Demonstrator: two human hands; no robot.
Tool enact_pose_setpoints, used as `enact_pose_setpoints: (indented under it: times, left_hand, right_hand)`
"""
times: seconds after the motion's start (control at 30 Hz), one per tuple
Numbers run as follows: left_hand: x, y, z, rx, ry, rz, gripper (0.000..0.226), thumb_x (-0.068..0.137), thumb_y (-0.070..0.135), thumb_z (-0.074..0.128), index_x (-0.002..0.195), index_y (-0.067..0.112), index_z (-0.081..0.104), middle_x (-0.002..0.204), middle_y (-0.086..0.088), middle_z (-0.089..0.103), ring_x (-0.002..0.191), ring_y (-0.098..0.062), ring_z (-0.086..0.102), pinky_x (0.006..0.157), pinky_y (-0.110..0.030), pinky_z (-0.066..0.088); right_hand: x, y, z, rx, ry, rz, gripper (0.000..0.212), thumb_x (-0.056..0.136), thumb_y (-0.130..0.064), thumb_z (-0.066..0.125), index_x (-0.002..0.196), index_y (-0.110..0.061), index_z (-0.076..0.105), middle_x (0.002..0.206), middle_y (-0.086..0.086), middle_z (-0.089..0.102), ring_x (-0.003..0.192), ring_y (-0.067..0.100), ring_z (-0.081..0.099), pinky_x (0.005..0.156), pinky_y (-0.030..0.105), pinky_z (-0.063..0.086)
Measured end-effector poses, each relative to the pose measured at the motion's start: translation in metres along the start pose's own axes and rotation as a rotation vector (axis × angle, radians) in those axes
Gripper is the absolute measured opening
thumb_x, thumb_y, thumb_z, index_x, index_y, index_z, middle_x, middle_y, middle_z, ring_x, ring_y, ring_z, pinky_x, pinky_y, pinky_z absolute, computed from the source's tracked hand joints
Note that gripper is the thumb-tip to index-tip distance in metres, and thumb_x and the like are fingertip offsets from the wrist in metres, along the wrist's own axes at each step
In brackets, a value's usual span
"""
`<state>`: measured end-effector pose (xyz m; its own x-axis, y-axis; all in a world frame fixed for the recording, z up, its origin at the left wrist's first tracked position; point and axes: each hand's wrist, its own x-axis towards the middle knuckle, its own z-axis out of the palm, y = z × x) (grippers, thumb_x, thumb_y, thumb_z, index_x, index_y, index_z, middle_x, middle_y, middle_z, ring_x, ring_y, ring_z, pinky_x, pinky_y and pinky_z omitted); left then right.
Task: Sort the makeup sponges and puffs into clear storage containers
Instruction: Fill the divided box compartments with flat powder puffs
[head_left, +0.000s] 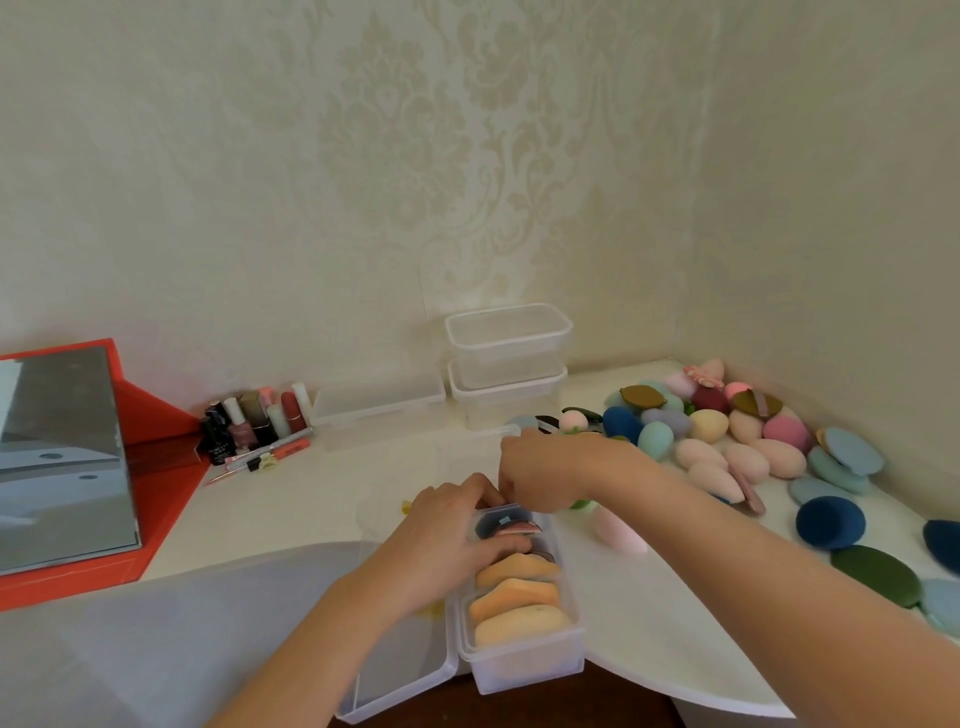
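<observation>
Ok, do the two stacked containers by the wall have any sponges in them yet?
No, the two stacked containers look empty, while the puffs stand in the narrow container in front.

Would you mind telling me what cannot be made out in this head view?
Head view:
- Grip of the right hand: fingers curl under, hidden by its own back.
- Far end of the narrow container: covered by the left hand.
- Labels on the cosmetics bottles: too small.
- The dark blue puff: cut off by the right edge.

Soft even daylight, faint shadows, wide-angle bending at edges, slight overall blur
</observation>
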<state>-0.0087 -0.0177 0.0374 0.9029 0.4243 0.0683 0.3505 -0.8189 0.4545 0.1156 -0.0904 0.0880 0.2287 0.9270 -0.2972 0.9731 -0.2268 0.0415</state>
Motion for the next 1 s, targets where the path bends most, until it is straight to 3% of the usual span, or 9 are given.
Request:
enact_pose_setpoints:
  times: [0.07,0.13,0.2,0.27,0.37,0.47,0.67,0.83,1.0]
  left_hand:
    - [0.001,-0.001,0.000,-0.003,-0.010,-0.017,0.052,0.076,0.061,0.062,0.116,0.029,0.051,0.116,0.013,0.057,0.109,-0.009,0.051,0.095,-0.030,0.043]
    - [0.002,-0.003,0.000,-0.017,-0.019,-0.033,0.053,0.074,0.062,0.063,0.116,0.032,0.048,0.117,0.015,0.056,0.111,-0.008,0.050,0.096,-0.030,0.043]
    - [0.002,-0.004,0.001,-0.032,-0.026,-0.053,0.058,0.074,0.062,0.064,0.121,0.034,0.044,0.121,0.014,0.053,0.115,-0.009,0.047,0.099,-0.031,0.041]
    - [0.002,-0.003,0.000,-0.021,-0.035,-0.061,0.062,0.076,0.059,0.064,0.128,0.034,0.041,0.126,0.012,0.052,0.119,-0.011,0.045,0.102,-0.032,0.039]
    - [0.004,0.000,-0.002,0.063,-0.058,-0.006,0.058,0.081,0.057,0.060,0.131,0.031,0.047,0.127,0.009,0.054,0.118,-0.011,0.046,0.104,-0.033,0.036]
    - [0.006,0.000,-0.004,0.102,-0.086,0.045,0.047,0.084,0.056,0.057,0.124,0.032,0.056,0.119,0.007,0.060,0.111,-0.011,0.050,0.101,-0.034,0.037]
    - [0.008,-0.005,-0.001,0.049,-0.080,0.037,0.043,0.082,0.058,0.057,0.118,0.034,0.060,0.110,0.007,0.061,0.106,-0.010,0.050,0.099,-0.036,0.038]
    - [0.007,-0.005,0.001,0.021,-0.065,0.034,0.040,0.084,0.056,0.057,0.117,0.034,0.060,0.108,0.007,0.060,0.105,-0.010,0.047,0.099,-0.036,0.036]
    - [0.008,-0.003,0.004,0.027,-0.055,0.028,0.040,0.085,0.055,0.055,0.118,0.034,0.059,0.105,0.006,0.058,0.103,-0.011,0.046,0.097,-0.034,0.034]
  right_hand:
    - [-0.001,0.003,0.001,0.115,0.039,-0.024,0.037,0.093,-0.002,0.037,0.116,-0.007,0.065,0.103,0.009,0.059,0.077,0.015,0.045,0.051,0.017,0.026]
    - [-0.008,0.012,-0.004,0.278,0.142,-0.044,0.038,0.089,-0.001,0.040,0.108,-0.015,0.069,0.096,0.000,0.061,0.080,0.015,0.052,0.058,0.015,0.037]
    - [-0.019,0.029,-0.011,0.426,0.291,-0.039,0.037,0.087,-0.003,0.043,0.097,-0.025,0.071,0.096,-0.003,0.063,0.088,0.019,0.059,0.073,0.025,0.050]
    - [-0.030,0.049,-0.017,0.540,0.434,0.003,0.034,0.087,-0.006,0.047,0.088,-0.029,0.071,0.096,0.000,0.068,0.091,0.022,0.063,0.084,0.036,0.052]
    - [-0.039,0.079,-0.019,0.606,0.568,0.149,0.029,0.087,-0.004,0.050,0.088,-0.024,0.071,0.091,0.001,0.068,0.087,0.021,0.062,0.074,0.026,0.050]
    - [-0.033,0.103,-0.009,0.587,0.569,0.286,0.023,0.086,-0.003,0.054,0.095,-0.016,0.071,0.080,-0.009,0.059,0.077,0.011,0.055,0.060,0.013,0.039]
    - [0.006,0.123,0.036,0.395,0.519,0.402,0.018,0.082,-0.019,0.068,0.100,-0.022,0.071,0.107,0.000,0.060,0.096,0.016,0.053,0.076,0.025,0.041]
    - [0.027,0.122,0.052,0.323,0.573,0.429,0.017,0.085,-0.031,0.066,0.097,-0.025,0.074,0.105,0.001,0.062,0.096,0.022,0.057,0.072,0.027,0.041]
    - [0.034,0.124,0.061,0.330,0.595,0.429,0.018,0.089,-0.026,0.060,0.099,-0.020,0.074,0.103,0.007,0.064,0.098,0.026,0.056,0.080,0.033,0.046]
